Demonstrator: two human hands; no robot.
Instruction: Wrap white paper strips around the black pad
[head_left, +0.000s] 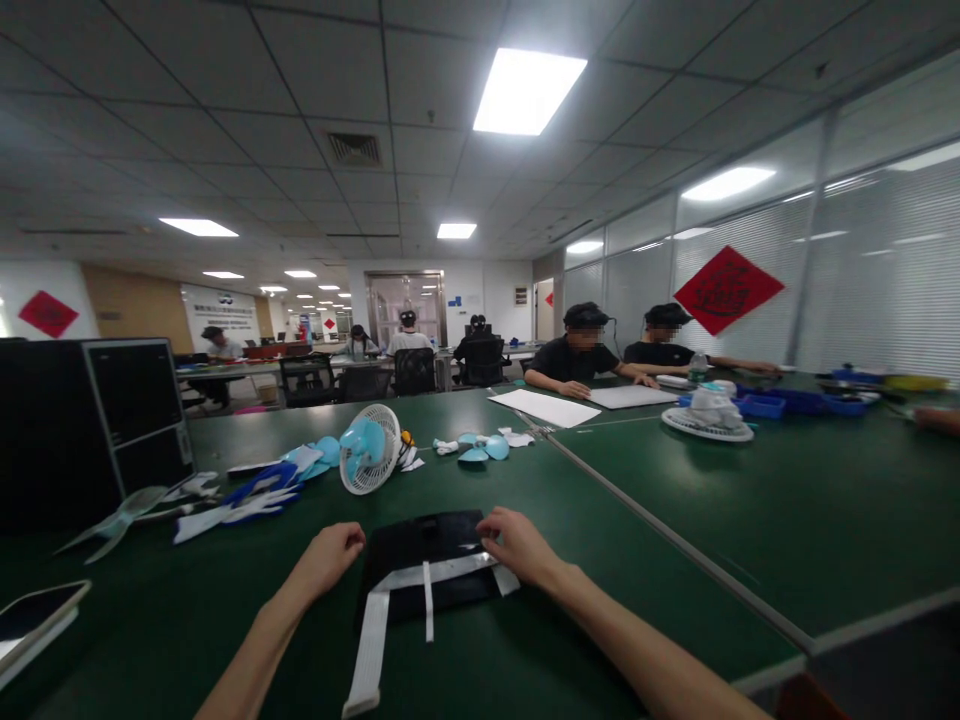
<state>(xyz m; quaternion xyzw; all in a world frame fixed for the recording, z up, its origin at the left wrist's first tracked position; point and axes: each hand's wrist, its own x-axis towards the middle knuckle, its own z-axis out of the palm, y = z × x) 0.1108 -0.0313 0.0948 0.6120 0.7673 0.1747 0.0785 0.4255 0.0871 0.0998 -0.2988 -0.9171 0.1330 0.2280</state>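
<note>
A flat black panel (420, 535) lies on the green table in front of me. A flat white band (439, 571) runs across it, turns at the left and hangs down over the near side to the tabletop. A narrow white strip (428, 605) crosses the band. Beside the panel's left edge is my left hand (337, 555), its fingers curled closed and their inside hidden. My right hand (519, 545) is at the panel's right side, fingertips pinched together by the band's right end. What they grip, if anything, is too small to tell.
Beyond the panel lie a small fan (370, 450), blue fan blades (480, 447) and blue-white gloves (247, 495). A black computer case (135, 410) stands left; a phone (37, 620) lies nearer. A seam (652, 520) crosses the table. Two co-workers (585, 350) sit at right.
</note>
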